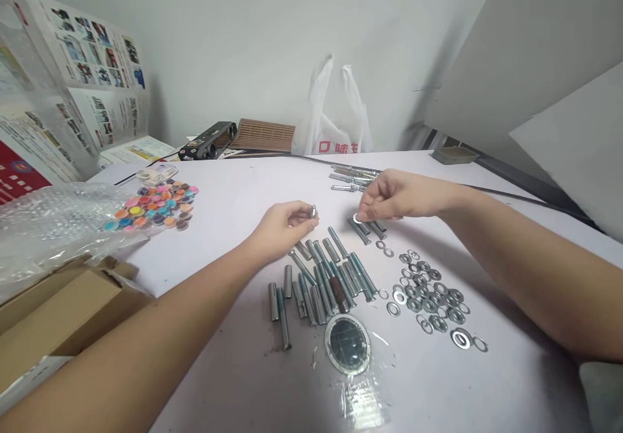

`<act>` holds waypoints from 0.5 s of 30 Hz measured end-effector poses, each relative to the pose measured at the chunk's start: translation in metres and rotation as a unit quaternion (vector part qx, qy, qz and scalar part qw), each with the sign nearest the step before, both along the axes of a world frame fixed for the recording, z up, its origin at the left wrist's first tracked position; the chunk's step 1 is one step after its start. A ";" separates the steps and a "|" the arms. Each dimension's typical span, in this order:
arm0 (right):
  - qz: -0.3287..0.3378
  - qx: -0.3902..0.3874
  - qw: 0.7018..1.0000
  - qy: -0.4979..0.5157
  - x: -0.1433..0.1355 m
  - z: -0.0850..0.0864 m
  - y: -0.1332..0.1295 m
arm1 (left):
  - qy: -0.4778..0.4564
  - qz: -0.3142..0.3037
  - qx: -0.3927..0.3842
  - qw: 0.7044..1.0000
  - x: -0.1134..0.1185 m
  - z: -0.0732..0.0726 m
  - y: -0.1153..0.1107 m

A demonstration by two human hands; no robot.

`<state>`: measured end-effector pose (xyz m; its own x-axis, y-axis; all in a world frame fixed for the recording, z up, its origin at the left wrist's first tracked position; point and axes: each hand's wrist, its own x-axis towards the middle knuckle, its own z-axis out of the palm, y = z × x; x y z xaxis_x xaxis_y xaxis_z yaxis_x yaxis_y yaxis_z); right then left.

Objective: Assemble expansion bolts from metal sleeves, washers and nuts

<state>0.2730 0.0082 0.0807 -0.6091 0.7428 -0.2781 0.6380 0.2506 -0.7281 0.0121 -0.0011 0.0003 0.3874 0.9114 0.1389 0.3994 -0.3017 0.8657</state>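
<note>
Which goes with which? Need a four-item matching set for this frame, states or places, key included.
Column one:
1. Left hand
2. Right hand
3. Multicoloured discs
4. White plastic bag

Column two:
A. Bears red lettering
B. Pinches a shiny ring
C. Lie in a loose heap near clear plastic wrap
D. Holds a small metal cylinder

Pairs: 1-D, 2-B, 3-C, 4-A

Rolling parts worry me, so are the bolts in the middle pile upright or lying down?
Lying down: the bolts stretch lengthwise along the table, side by side among the sleeves.
</note>
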 end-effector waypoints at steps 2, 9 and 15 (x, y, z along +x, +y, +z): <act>-0.039 -0.001 0.995 0.089 -0.017 -0.008 -0.001 | 0.004 -0.002 0.009 1.000 0.000 0.000 0.000; -0.107 -0.027 0.972 0.210 -0.058 -0.039 0.006 | 0.000 -0.034 0.036 0.999 0.000 -0.002 0.001; -0.117 -0.055 0.969 0.212 -0.056 -0.042 0.008 | -0.001 -0.040 0.045 0.998 -0.001 -0.004 0.003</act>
